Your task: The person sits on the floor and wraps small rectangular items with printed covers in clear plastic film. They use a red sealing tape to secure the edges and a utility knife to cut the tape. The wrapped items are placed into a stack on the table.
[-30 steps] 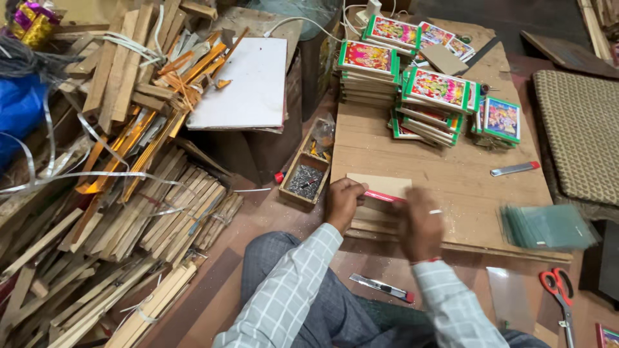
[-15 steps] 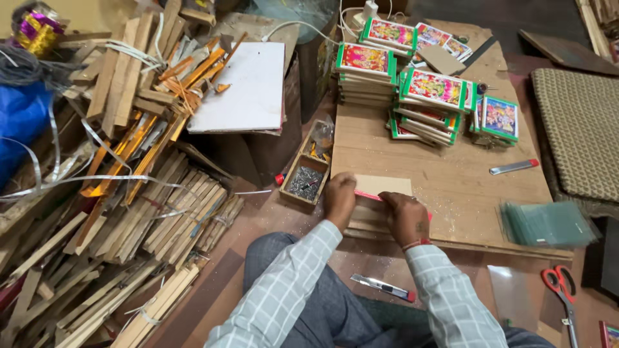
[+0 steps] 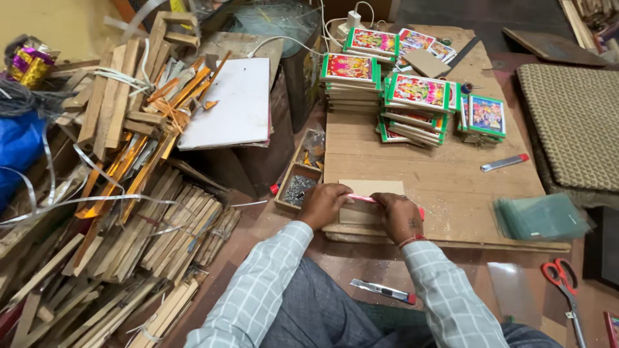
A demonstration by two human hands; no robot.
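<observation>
Checked cloth covers both our sleeves at the bottom of the view, and just past our knees a utility knife (image 3: 383, 291) lies on the floor, with red-handled scissors (image 3: 562, 278) off to the right. Above them, at the near edge of the wooden surface (image 3: 451, 187), our left hand (image 3: 324, 205) presses flat on the left end of a tan cardboard piece (image 3: 369, 189), fingers curled down onto it, its grip holding nothing. Our right hand (image 3: 401, 218) sits on the right side of that piece with its grip closed on a pink cutter (image 3: 364, 198), which lies across the cardboard between the two hands. Just left of the left hand, a small tray of nails (image 3: 298, 189) rests beside the board's edge. To the right, a sheaf of clear plastic sleeves (image 3: 540, 218) lies at the corner, and another cutter (image 3: 505, 162) rests further up the board. Beyond that stand stacks of colourful framed pictures (image 3: 419, 96). On the far left, wooden strips (image 3: 129, 219) are heaped on the floor, with a white board (image 3: 229, 103) resting on a box behind them.
</observation>
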